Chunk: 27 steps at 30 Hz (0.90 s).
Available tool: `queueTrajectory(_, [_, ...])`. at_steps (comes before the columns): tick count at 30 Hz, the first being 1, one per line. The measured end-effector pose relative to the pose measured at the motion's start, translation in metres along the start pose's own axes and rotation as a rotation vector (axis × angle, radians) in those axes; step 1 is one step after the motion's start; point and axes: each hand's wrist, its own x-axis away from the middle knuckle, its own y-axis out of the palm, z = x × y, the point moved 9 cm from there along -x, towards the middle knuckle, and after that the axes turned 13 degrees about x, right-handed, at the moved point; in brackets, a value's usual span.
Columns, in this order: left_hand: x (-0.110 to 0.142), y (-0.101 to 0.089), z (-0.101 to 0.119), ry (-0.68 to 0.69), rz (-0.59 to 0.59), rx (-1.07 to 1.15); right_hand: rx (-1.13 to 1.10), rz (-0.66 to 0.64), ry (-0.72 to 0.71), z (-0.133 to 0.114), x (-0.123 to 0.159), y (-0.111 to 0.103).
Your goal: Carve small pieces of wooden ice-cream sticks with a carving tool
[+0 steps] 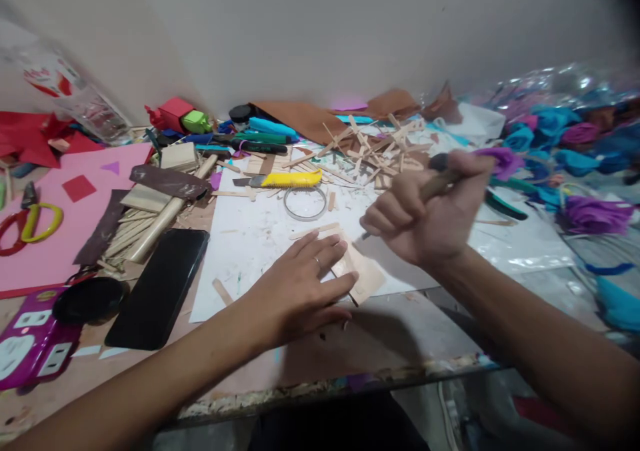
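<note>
My left hand (305,281) lies flat on the white paper, fingers spread, pressing on a thin pale wooden piece (370,277) near the table's front edge. A narrow strip of wood sticks out past its fingertips. To the right, my right hand (425,217) is raised above the paper, its fingers wrapped round a tool with a brown wooden handle (440,183). A thin tip seems to show below the fist, but blur hides the tool's exact kind. A clear ring-shaped tape roll (305,203) and a yellow box cutter (290,179) lie just beyond my left hand.
Wooden sticks (375,147) are heaped at the back. A black phone (159,287), a bundle of sticks (135,227), scissors (33,221) on pink paper and a purple case (40,337) lie left. Blue and purple paper flowers (595,214) crowd the right.
</note>
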Motion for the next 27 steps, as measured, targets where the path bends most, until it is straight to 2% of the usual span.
queueTrajectory(5, [-0.002,-0.001,0.008,0.035,0.050,-0.055,0.034,0.041,0.038,0.024,-0.003,-0.011])
queueTrajectory(11, [-0.004,-0.003,0.014,0.079,0.109,-0.080,0.020,-0.057,0.063,0.027,0.001,0.005])
queueTrajectory(15, [-0.002,-0.020,0.013,0.069,0.199,0.047,-0.008,-0.105,0.039,0.023,0.002,0.011])
queueTrajectory(16, [0.000,-0.028,0.010,0.037,0.246,0.125,-0.011,-0.114,0.039,0.022,0.002,0.011])
queueTrajectory(18, [0.006,-0.044,-0.007,-0.124,0.378,0.310,-0.001,-0.125,0.041,0.019,0.003,0.011])
queueTrajectory(21, [0.027,-0.055,-0.045,-0.526,0.611,0.605,0.035,-0.103,0.014,0.014,0.003,0.008])
queueTrajectory(23, [0.038,-0.048,-0.061,-0.691,0.722,0.837,0.076,-0.073,0.002,0.011,0.003,0.005])
queueTrajectory(27, [0.041,-0.026,-0.073,-0.799,0.792,1.243,0.123,-0.045,0.001,0.009,0.003,0.002])
